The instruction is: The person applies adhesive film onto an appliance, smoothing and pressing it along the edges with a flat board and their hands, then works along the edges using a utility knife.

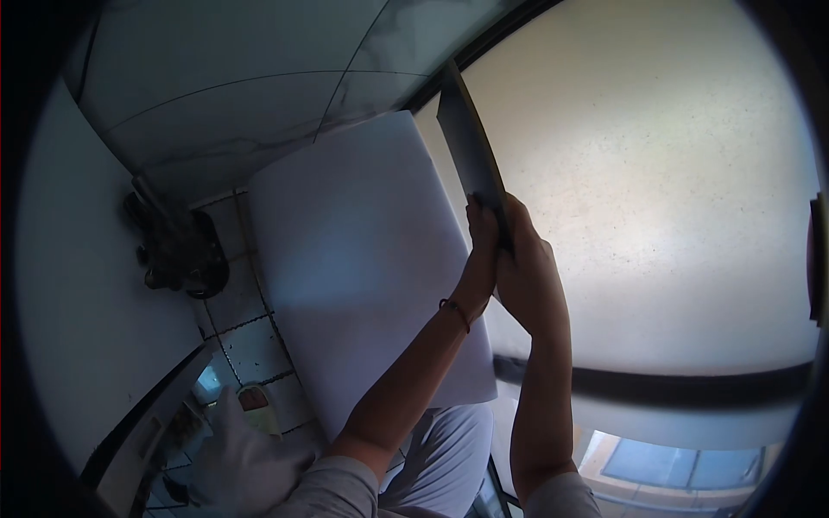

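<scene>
Beside the bright frosted pane [648, 190], 2 hands hold 1 dark panel [471, 151] by its lower end, up over the right edge of a white slab [354, 242]. Left hand [484, 246], bracelet [455, 309] at the wrist, is closed on the near-left side; right hand [528, 268] is closed on the opposite side, the 2 almost together. Gripping from 2 sides likely steadies a long piece held at just 1 end; a single hand might let it swing. Panel is turned nearly edge-on and tilted, perhaps so it fits between pane and slab. Its far tip is near the dark frame [509, 30]; touching or not, cannot tell. Fingertips partly hidden, so exact finger placement unclear. Arms reach well out, probably because the slab sits in front of the legs [445, 453]. Dark bulky object [186, 250] stands by the wall, left of the slab, seemingly out of the way; too dim to identify.
</scene>
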### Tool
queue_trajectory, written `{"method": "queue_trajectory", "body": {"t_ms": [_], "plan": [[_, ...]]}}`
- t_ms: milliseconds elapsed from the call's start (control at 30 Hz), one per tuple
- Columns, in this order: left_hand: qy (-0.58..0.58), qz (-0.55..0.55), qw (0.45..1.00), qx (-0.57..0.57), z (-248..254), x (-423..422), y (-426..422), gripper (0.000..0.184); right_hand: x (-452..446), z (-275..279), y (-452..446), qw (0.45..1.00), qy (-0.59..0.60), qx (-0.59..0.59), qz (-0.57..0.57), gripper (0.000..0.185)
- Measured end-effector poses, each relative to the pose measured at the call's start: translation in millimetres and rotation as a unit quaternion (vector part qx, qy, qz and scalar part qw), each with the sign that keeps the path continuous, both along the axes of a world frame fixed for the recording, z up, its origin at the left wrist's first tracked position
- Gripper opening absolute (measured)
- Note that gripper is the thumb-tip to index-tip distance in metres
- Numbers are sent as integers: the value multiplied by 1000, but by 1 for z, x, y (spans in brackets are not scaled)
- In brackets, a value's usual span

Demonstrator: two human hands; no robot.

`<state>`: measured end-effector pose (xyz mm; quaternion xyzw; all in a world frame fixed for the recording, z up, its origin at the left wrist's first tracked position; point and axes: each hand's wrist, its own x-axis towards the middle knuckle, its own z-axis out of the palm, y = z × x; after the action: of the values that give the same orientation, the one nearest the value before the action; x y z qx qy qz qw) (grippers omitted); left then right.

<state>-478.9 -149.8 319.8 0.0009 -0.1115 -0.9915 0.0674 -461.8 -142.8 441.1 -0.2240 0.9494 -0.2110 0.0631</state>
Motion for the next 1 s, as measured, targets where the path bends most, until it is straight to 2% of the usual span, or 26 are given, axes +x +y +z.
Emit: {"method": "queue_trajectory", "body": {"t_ms": [67, 100, 133, 200, 233, 333, 400, 433, 567, 667, 767, 867, 933, 1000], "plan": [[-32, 22, 999, -13, 3, 0, -2, 58, 4, 7, -8, 1000, 1, 5, -17, 27], [-46, 19, 998, -26, -6, -5, -2, 57, -4, -4, -4, 1000, 2, -30, -4, 25], [-38, 16, 999, -34, -21, -16, -2, 61, -10, -11, -6, 1000, -6, -23, -3, 25], [-22, 11, 998, -50, -40, -33, -9, 81, -19, -22, -11, 1000, -19, -10, -4, 24], [-6, -8, 1000, -26, -47, -34, -12, 82, -22, -28, -13, 999, 9, -21, 29, 24], [-44, 36, 998, -25, -35, -35, -3, 59, -19, -14, -16, 1000, 2, 8, 17, 23], [-90, 39, 995, -23, -25, -33, -6, 54, -17, -10, -22, 1000, 10, -13, 18, 22], [-108, 7, 994, -8, -4, -21, -22, 53, -15, -9, -22, 999, 15, -23, 16, 22], [-78, 48, 995, -36, -40, -41, -9, 51, -38, -38, -21, 999, 26, -1, 40, 20], [-56, 27, 998, -13, -31, -24, -26, 51, -29, -20, -35, 998, -27, 65, 2, 25], [-42, 19, 999, 9, -31, -23, -35, 50, -13, -4, -35, 998, -29, 59, -12, 26], [-33, 11, 999, 26, -30, -20, -39, 50, -23, -16, -33, 998, -30, 50, -9, 24], [-21, 2, 999, 34, -26, -22, -42, 50, -31, -28, -41, 996, -16, 89, -2, 21], [5, -24, 999, 34, -35, -28, -46, 62, -30, -26, -48, 993, -4, 114, 9, 19]]}}
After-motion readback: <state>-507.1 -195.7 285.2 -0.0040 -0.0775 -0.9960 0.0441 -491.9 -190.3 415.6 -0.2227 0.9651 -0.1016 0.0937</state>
